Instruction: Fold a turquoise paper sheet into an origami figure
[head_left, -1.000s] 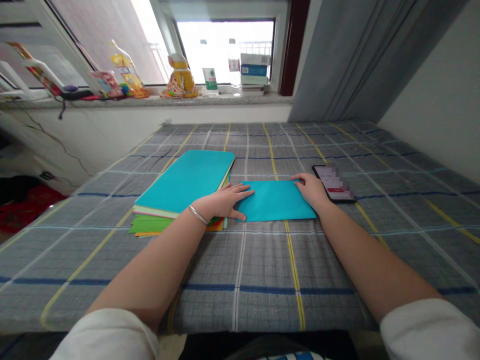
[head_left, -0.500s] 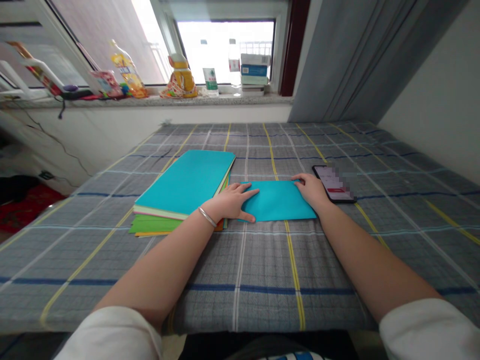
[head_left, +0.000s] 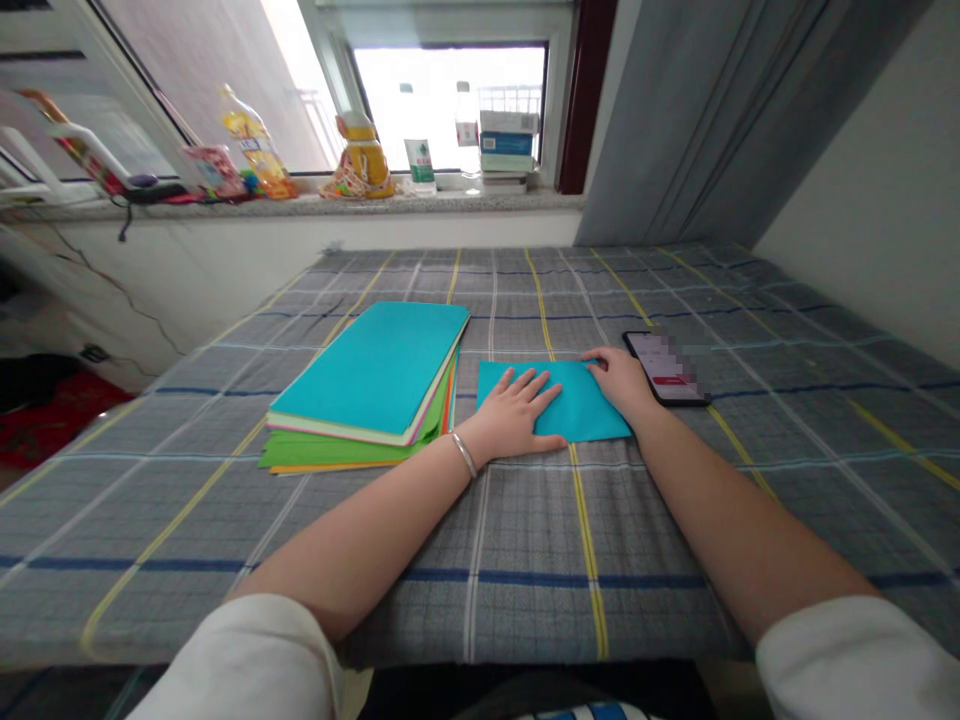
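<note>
A folded sheet of blue paper lies on the checked cloth in front of me. My left hand rests flat across its left half, fingers spread, thumb near the front edge. At the sheet's far right corner, the fingers of my right hand are bent and closed on the edge; the gripped part is partly hidden. Left of the sheet sits a stack of coloured paper, blue on top, with green and orange edges sticking out beneath.
A phone with a lit screen lies just right of my right hand. Checked cloth covers the surface. Along the windowsill stand bottles, a tube and stacked boxes. A grey curtain hangs at the right.
My left hand has slid right across the blue sheet, from its left end towards its middle, uncovering the left edge. My right hand has stayed at the corner.
</note>
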